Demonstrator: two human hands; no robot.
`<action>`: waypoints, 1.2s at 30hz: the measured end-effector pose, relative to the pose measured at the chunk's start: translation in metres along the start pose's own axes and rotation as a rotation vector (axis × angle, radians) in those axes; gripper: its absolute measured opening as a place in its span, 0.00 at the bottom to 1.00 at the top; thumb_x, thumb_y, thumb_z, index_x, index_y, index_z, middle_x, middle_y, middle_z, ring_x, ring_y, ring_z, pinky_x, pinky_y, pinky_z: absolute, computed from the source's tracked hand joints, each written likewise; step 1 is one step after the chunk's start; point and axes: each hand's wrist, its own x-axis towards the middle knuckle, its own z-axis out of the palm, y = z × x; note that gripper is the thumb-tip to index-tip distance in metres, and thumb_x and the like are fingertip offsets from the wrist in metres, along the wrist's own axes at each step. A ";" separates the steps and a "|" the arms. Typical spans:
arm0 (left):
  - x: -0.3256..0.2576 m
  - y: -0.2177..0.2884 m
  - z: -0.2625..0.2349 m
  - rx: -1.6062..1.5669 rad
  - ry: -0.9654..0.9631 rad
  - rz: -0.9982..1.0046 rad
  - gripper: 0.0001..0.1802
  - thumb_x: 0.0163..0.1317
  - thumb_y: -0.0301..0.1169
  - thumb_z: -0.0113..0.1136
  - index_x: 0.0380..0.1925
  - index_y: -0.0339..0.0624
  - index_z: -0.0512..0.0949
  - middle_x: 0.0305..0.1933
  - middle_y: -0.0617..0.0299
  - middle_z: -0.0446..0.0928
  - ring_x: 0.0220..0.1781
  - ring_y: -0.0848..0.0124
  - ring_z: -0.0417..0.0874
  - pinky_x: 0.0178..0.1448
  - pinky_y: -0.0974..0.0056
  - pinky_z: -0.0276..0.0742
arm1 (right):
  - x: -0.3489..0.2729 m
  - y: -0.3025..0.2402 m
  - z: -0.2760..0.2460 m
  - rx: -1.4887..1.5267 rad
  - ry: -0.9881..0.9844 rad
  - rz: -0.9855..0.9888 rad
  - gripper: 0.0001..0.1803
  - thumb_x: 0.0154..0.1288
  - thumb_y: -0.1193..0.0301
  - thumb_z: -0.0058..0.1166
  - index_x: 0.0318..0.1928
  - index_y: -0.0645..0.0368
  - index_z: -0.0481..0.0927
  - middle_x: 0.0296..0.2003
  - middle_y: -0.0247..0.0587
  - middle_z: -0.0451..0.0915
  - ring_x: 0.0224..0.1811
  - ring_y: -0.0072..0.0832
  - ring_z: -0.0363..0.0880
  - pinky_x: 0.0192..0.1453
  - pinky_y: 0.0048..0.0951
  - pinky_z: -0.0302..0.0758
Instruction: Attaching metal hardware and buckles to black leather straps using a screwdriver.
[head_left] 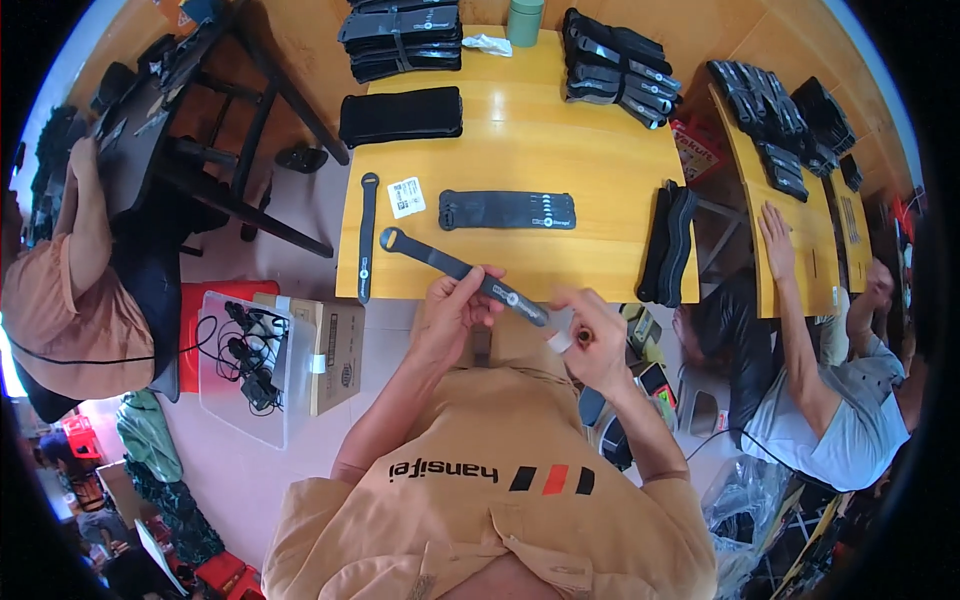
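Seen from the head camera, a person in a tan shirt holds a long black strap [462, 268] just over the near edge of a yellow wooden table [600, 170]; the left hand [450, 315] is closed around the strap's middle, its looped end pointing up-left over the tabletop; the right hand [588, 335] pinches the strap's lower end between thumb and fingers, a small white piece [560, 341] showing at the fingertips. On the table, a flat black band [507, 210] lies straight ahead, with a white label card [406, 196] to its left and a thin black strap [367, 235] along the left edge; a folded black pad [401, 115] sits farther back; stacks of black bands [620, 65] rest at the far side beside a green cup [524, 20]. At right, another person's hand [775, 235] rests on a neighbouring table [790, 245]; at left, a seated person [70, 300] works at a dark table.
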 end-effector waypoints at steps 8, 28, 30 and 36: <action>0.004 -0.015 0.012 0.042 0.166 0.107 0.15 0.65 0.35 0.49 0.42 0.33 0.75 0.33 0.59 0.79 0.30 0.75 0.81 0.31 0.74 0.79 | -0.004 0.014 0.025 0.701 0.079 0.745 0.08 0.56 0.76 0.54 0.38 0.65 0.78 0.25 0.37 0.78 0.12 0.11 0.61 0.14 0.13 0.55; 0.038 0.023 -0.055 0.311 0.374 0.163 0.06 0.59 0.23 0.55 0.35 0.34 0.77 0.31 0.61 0.78 0.29 0.75 0.81 0.32 0.76 0.78 | 0.031 0.087 0.015 0.523 0.230 0.696 0.06 0.49 0.77 0.62 0.26 0.60 0.77 0.16 0.25 0.68 0.12 0.11 0.59 0.14 0.15 0.54; 0.027 0.025 -0.060 0.395 0.180 0.072 0.05 0.57 0.22 0.57 0.34 0.35 0.76 0.29 0.62 0.77 0.29 0.75 0.81 0.33 0.75 0.78 | 0.027 0.085 0.004 0.574 0.138 0.702 0.06 0.49 0.77 0.61 0.27 0.60 0.77 0.16 0.25 0.68 0.12 0.11 0.58 0.14 0.15 0.54; 0.008 0.026 -0.065 0.463 -0.019 -0.112 0.05 0.56 0.23 0.58 0.33 0.37 0.76 0.29 0.64 0.78 0.30 0.77 0.80 0.34 0.74 0.77 | 0.010 0.098 -0.018 0.661 -0.004 0.758 0.05 0.50 0.78 0.60 0.27 0.60 0.76 0.16 0.26 0.69 0.10 0.10 0.57 0.13 0.14 0.52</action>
